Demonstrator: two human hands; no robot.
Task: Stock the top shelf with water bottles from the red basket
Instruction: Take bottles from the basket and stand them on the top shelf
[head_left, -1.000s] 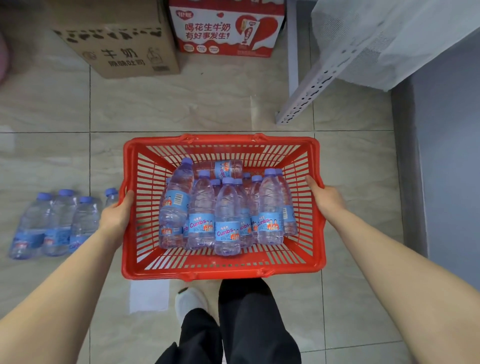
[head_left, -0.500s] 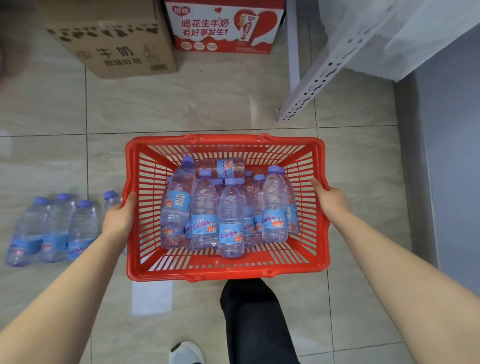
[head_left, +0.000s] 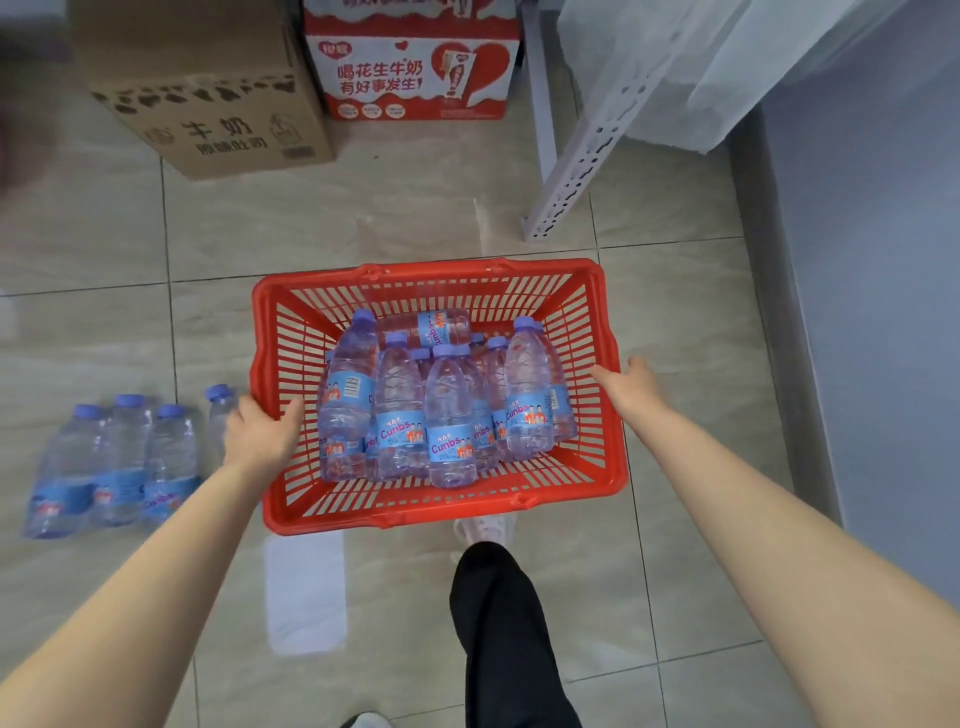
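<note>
Stocking looks barely begun (the top shelf itself is out of view): the red slatted plastic basket (head_left: 436, 505) is packed with clear plastic water bottles with blue labels and purple caps (head_left: 451, 415). The left hand (head_left: 260, 434) grips its left rim, thumb inside. The right hand (head_left: 631, 389) clasps the right rim, near the white perforated metal shelf post (head_left: 576, 176), so every bottle seems left to place.
</note>
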